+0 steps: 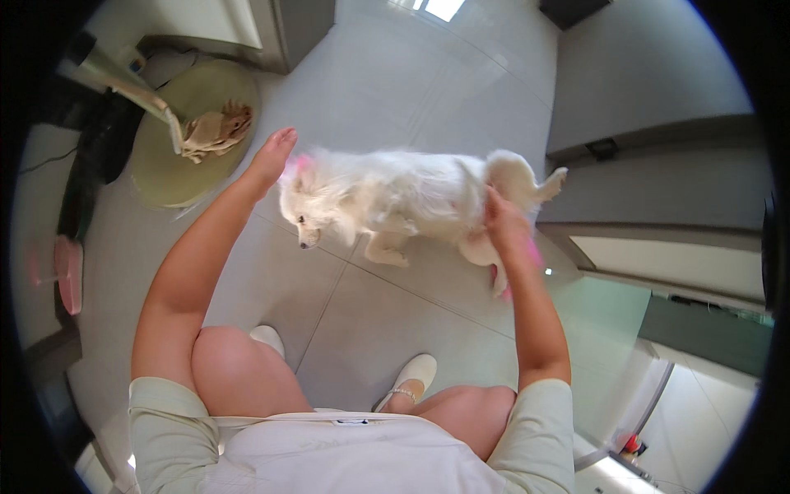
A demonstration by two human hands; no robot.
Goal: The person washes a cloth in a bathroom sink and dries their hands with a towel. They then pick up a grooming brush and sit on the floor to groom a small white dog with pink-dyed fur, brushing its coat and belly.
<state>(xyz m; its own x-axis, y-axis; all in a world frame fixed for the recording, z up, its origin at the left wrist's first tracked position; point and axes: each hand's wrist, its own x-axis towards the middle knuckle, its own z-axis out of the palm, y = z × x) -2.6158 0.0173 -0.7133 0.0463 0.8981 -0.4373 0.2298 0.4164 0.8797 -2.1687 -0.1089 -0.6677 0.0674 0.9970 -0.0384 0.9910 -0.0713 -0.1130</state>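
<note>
A white long-haired dog [413, 185] lies on its side on grey floor tiles, its head to the left and hind legs to the right. Pink colour shows on its ear, and more pink shows near its tail end. My left hand [278, 151] is just beside the back of the dog's head, palm flat, holding nothing that I can see; whether it touches the fur is unclear. My right hand [505, 219] rests against the dog's inner hind leg and lower belly, its fingers partly hidden by my own hand and fur.
A round green mat [154, 179] with a crumpled brown cloth [216, 131] lies at upper left, under a slanting pole [133, 89]. Grey cabinets [654, 80] stand at right. My cream shoes [415, 373] are on the tiles below the dog.
</note>
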